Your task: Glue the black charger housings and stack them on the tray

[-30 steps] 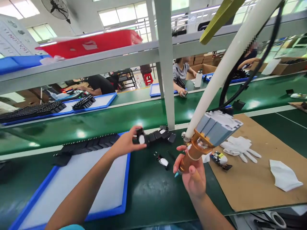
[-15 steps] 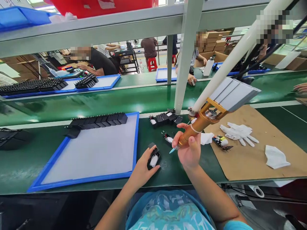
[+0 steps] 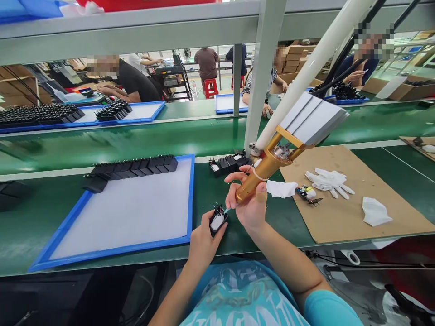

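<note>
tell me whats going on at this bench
A person at a green workbench holds a small black part with a white insert in the left hand, near the front edge. The right hand is wrapped around a gold-coloured metal tool hanging from a white tube, its pale tip right at the part. To the left lies a blue-rimmed white tray with a row of black parts along its far side. A pair of white fabric gloves lies on a brown cardboard sheet.

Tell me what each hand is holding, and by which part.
The left hand grips the small black part by its near end. The right hand wraps the gold tool around its lower barrel.
</note>
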A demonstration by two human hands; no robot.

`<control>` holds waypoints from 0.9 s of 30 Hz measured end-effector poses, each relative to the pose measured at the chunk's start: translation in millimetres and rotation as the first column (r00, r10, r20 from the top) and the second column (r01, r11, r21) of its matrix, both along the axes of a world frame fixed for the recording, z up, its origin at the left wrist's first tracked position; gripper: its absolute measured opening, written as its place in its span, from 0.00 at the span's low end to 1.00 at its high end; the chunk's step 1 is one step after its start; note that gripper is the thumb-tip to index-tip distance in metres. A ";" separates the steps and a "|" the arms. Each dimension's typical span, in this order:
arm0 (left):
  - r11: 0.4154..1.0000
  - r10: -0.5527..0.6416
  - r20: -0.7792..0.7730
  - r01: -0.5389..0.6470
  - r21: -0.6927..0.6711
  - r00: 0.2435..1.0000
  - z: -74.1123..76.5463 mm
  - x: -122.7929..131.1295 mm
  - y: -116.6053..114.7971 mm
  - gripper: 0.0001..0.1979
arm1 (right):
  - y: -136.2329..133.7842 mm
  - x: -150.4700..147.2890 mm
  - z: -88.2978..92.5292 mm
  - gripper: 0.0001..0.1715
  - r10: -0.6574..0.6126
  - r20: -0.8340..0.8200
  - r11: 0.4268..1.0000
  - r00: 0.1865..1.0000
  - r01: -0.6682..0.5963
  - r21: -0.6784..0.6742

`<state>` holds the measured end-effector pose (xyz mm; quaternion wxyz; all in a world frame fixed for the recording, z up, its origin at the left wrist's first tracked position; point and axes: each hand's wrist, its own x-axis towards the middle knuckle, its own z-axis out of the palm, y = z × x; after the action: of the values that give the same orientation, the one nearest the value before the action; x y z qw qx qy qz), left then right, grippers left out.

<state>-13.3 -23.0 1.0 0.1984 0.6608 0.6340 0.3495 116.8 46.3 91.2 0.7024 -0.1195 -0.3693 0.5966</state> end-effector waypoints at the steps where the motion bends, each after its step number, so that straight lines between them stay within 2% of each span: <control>1: 1.000 -0.001 -0.019 0.001 0.026 1.000 3.0 1.2 0.6 0.17 | -0.5 0.1 0.0 0.23 -0.005 0.006 1.000 1.000 0.005 0.003; 5: 0.997 0.000 -0.027 0.002 0.083 1.000 13.2 3.6 3.0 0.16 | -1.3 1.2 0.2 0.25 -0.039 0.033 0.999 0.999 0.038 0.013; 11: 0.999 0.002 0.053 -0.004 0.040 0.999 21.3 4.2 4.7 0.15 | -0.6 1.9 1.9 0.25 -0.075 0.083 0.997 0.994 0.076 -0.011; 16: 0.999 0.006 0.052 -0.009 0.048 0.999 22.9 4.1 5.5 0.15 | -0.6 1.1 0.6 0.22 -0.087 0.073 0.996 0.993 0.086 0.027; 19: 0.999 0.003 0.052 -0.005 0.046 0.999 22.9 3.6 5.7 0.16 | -1.2 0.1 -0.1 0.23 -0.061 0.075 0.998 0.995 0.058 0.041; 27: 1.000 0.003 0.082 -0.004 0.018 0.997 17.7 2.5 8.4 0.18 | -4.9 -5.0 5.0 0.27 -0.071 0.087 0.997 0.994 0.073 -0.012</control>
<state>-10.9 -14.6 18.6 0.2175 0.6466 0.6232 0.3824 111.9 41.4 96.2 0.7058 -0.1639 -0.3902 0.5681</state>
